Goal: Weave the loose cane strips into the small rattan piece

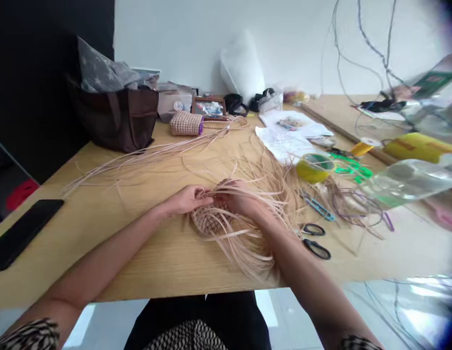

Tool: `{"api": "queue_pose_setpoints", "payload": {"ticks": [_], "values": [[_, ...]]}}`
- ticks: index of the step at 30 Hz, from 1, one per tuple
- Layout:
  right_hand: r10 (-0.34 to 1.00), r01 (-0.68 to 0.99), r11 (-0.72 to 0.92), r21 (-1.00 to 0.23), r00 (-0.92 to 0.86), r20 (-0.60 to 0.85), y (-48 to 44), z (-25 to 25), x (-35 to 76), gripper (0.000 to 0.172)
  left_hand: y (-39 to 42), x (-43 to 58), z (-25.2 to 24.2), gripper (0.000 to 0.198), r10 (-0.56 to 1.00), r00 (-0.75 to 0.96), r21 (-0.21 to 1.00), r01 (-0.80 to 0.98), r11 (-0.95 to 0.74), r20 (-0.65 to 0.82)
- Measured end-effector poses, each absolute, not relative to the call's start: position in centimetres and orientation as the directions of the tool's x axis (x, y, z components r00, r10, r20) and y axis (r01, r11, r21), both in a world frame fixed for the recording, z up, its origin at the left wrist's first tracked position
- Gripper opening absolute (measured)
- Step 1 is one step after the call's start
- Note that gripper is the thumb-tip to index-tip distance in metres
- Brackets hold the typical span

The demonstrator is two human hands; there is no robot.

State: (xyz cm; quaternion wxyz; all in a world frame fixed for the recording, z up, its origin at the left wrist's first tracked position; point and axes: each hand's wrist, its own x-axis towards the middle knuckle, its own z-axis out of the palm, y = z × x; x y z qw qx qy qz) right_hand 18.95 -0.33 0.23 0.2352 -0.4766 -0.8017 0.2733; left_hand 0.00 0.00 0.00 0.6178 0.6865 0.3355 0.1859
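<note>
A small woven rattan piece lies on the wooden table in front of me, with many loose pale strands fanning out from it. My left hand is closed on the strands at the piece's upper left edge. My right hand is curled over the strands at its upper right, fingers pinching them. The two hands nearly touch above the weave.
Black-handled scissors and blue pliers lie to the right. A yellow-green tape roll, papers, a finished woven cup, a brown bag and long strands sit farther back. A black phone lies left.
</note>
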Motion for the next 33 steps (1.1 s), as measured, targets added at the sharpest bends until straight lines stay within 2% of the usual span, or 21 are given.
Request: {"api": "queue_pose_setpoints", "payload": {"ticks": [3,5,6,9,11,14,18,27,33], "values": [[0.858,0.534,0.512,-0.673,-0.347,0.378,-1.0,2.4,20.1,0.010,-1.5,0.8,0.9,0.042,0.858,0.513,0.964,0.225,-0.140,0.004],[0.764,0.453,0.638,-0.623,-0.266,0.588,-1.6,3.5,20.2,0.011,-2.7,1.2,1.2,0.041,0.927,0.282,0.893,0.305,-0.331,0.247],[0.690,0.415,0.706,-0.574,-0.224,0.688,-1.9,3.8,20.0,0.012,-3.4,1.3,1.2,0.039,0.900,0.187,0.819,0.372,-0.436,0.394],[0.477,0.435,0.812,-0.390,-0.109,0.872,-2.9,4.0,19.0,0.016,-4.6,1.3,1.1,0.037,0.579,0.170,0.452,0.469,-0.759,0.797],[0.361,0.488,0.828,-0.276,-0.089,0.928,-3.4,3.8,18.5,0.023,-4.7,0.9,1.0,0.031,0.344,0.214,0.210,0.474,-0.855,0.914],[0.250,0.541,0.824,-0.168,-0.082,0.965,-3.8,3.5,18.3,0.029,-4.2,0.4,1.1,0.024,0.166,0.287,0.016,0.460,-0.888,0.943],[0.233,0.577,0.806,-0.132,-0.104,0.967,-4.0,3.5,18.5,0.026,-3.9,0.3,1.2,0.020,0.079,0.317,-0.084,0.469,-0.879,0.945],[0.232,0.617,0.780,-0.105,-0.129,0.964,-3.7,3.3,18.6,0.019,-3.7,0.3,0.5,0.019,0.085,0.338,-0.093,0.480,-0.872,0.937],[0.233,0.581,0.804,-0.124,-0.116,0.966,-3.8,3.3,18.5,0.017,-3.6,0.2,0.3,0.018,0.099,0.333,-0.078,0.480,-0.874,0.938]]}}
